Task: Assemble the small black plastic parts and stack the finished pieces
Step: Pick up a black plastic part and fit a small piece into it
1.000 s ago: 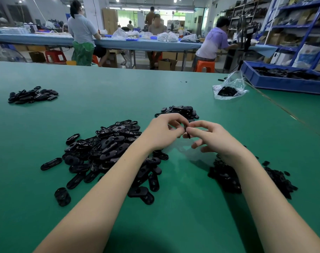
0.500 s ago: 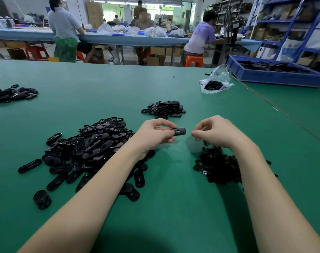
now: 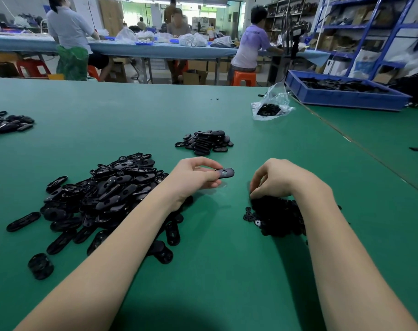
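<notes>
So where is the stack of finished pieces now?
In the head view, the stack of finished pieces sits mid-table, beyond the left hand, apart from it.

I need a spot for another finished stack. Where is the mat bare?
Bare: between the big oval-part pile and the finished stack; also beyond it toward the plastic bag. Crowded around the small-parts heap.

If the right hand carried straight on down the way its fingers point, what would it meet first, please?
Most likely the pile of small round black parts directly under the right hand; its fingertips already appear at the pile's top edge, though contact is unclear.
</notes>
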Available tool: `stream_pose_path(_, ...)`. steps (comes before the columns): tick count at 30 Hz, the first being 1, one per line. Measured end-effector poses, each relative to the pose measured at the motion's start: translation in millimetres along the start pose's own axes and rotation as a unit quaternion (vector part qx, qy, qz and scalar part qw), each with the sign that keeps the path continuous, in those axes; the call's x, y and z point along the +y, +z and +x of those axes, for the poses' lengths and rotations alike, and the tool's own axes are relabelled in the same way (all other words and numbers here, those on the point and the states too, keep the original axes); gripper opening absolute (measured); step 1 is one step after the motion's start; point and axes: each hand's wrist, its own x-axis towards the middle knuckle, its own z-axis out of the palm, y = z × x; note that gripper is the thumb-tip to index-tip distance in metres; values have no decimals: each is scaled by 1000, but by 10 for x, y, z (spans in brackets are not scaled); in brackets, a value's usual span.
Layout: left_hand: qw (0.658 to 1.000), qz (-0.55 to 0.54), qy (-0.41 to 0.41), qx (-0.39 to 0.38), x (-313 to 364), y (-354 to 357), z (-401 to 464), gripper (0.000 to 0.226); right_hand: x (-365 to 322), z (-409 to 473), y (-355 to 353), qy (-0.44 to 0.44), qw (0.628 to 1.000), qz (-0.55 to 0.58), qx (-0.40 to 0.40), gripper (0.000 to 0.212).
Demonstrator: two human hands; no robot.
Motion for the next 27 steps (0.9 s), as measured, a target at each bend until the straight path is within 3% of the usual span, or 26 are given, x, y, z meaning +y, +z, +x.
stream_pose_path(8, 1000, -4, -9, -1, -6, -16, 8, 15, -23, -1, 15, 8, 1000, -12, 15, 9)
stream_pose_path(13, 999, -39, -30, 8, 4, 0, 21, 19, -61, 1, 12, -74, 989, 126, 28, 6)
stream_pose_path(19, 997, -70, -45, 1, 9, -4, 24, 15, -177, 7, 129, -112, 935, 336, 39, 10)
stream_pose_path(27, 989, -139, -56, -17, 34, -11, 12, 14, -163, 13, 148, -107, 919, 376, 47, 3)
